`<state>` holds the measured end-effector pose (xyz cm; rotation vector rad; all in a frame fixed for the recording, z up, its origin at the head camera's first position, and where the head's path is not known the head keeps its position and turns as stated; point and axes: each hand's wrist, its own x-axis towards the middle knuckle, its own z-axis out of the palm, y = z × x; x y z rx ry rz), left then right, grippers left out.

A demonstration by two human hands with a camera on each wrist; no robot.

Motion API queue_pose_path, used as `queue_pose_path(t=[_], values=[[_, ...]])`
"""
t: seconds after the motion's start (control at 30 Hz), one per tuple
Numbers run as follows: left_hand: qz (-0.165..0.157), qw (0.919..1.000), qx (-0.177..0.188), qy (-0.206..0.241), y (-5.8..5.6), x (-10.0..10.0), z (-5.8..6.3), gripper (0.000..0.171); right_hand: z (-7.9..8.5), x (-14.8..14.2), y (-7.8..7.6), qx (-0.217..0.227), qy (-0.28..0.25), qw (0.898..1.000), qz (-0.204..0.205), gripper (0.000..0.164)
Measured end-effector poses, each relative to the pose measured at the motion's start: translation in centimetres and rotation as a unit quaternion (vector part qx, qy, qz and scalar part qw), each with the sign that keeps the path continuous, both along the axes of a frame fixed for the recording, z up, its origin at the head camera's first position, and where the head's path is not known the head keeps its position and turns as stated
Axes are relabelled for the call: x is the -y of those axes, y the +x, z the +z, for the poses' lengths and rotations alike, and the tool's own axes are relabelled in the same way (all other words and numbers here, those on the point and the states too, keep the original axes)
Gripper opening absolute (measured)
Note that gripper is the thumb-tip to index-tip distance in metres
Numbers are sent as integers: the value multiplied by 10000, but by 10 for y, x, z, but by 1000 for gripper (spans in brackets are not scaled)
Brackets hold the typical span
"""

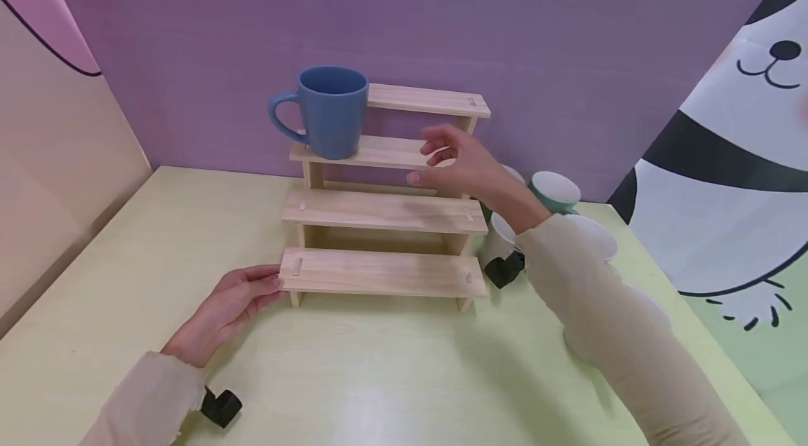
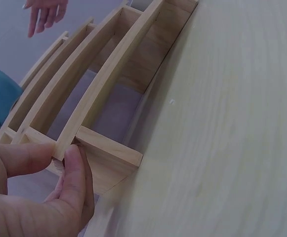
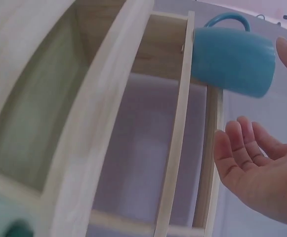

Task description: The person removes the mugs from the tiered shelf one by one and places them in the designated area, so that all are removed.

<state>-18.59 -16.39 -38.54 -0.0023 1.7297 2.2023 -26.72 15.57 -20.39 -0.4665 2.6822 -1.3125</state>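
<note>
A stepped wooden shelf [image 1: 385, 211] with several tiers stands on the table against the purple wall. My left hand [image 1: 236, 302] pinches the left end of its lowest board between thumb and fingers, as the left wrist view shows close up. On the left part of the second board from the top sits a blue mug [image 1: 333, 113], upright, its handle pointing left. My right hand [image 1: 463, 162] hovers before the right part of that same board, fingers loosely bent with nothing in them. In the right wrist view the mug [image 3: 234, 61] is apart from the fingers [image 3: 234, 143].
Several cups stand to the right of the shelf, partly hidden by my right forearm; among them are a green cup with a white inside [image 1: 555, 190] and a white mug [image 1: 499, 239]. Black wrist cameras [image 1: 221, 407] hang from both sleeves. The pale table [image 1: 353, 376] meets the walls behind.
</note>
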Motion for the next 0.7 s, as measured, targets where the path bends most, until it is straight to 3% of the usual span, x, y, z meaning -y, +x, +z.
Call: queue_pose_path(t=[0.33,0.7], values=[[92,9999,61,84,4,-3,-1,53,9,54,-24,108,-379,9991,-167,81],[151,9998,62,82,8,-5,-3,53,18,88,-44,144,-1109,9937,-106,96]])
